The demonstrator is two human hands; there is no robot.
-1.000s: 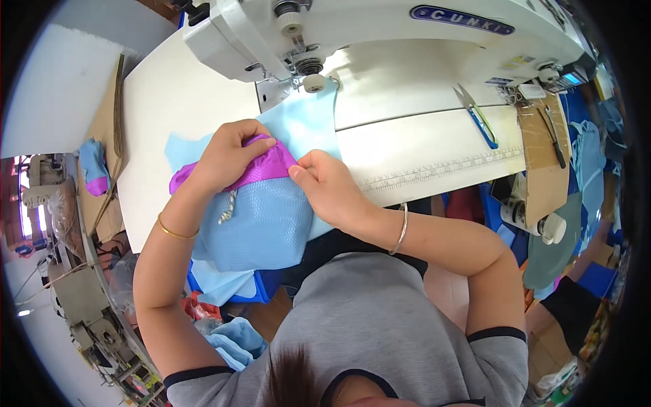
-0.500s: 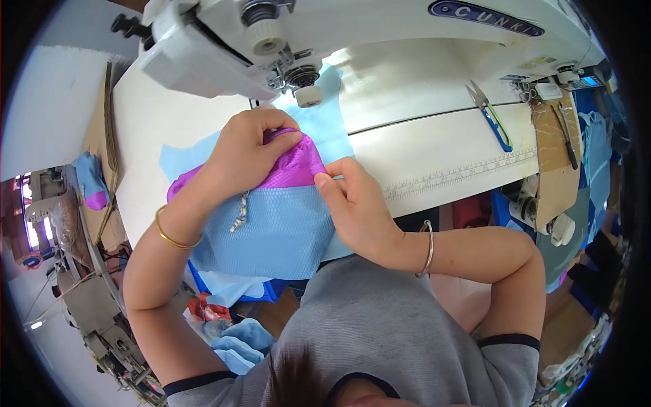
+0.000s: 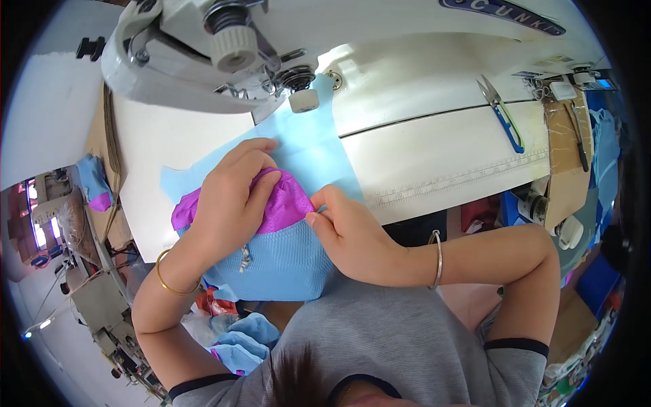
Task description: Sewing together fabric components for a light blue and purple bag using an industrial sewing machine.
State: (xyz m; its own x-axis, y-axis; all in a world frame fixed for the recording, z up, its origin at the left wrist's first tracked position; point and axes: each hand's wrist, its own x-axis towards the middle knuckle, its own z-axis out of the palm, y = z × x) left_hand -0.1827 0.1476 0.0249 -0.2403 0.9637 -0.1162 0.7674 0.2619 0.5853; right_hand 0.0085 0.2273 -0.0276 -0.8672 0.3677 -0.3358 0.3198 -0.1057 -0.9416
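Note:
A blue mesh drawstring pouch (image 3: 281,268) with a shiny purple top band (image 3: 290,203) hangs over the near edge of the sewing table, in front of my body. My left hand (image 3: 234,197) lies over the band, its thumb and fingers closed on the gathered purple cloth. At the band's right corner, my right hand (image 3: 352,237) pinches the edge between thumb and forefinger. A short patterned cord end (image 3: 245,259) dangles below my left hand. Under the pouch, a flat light blue cloth piece (image 3: 315,139) stretches back beneath the sewing machine's head (image 3: 183,74). The needle area is hidden.
Blue-handled thread snips (image 3: 503,115) lie on the white table, right, beyond a printed ruler strip (image 3: 468,176). Tweezers (image 3: 578,136) rest on a cardboard piece at the right end. Blue cloth pieces (image 3: 247,336) are heaped below the table at left.
Both hands and the pouch have come nearer to my body, away from the machine's head. More of the light blue cloth shows behind them. The view has shifted slightly.

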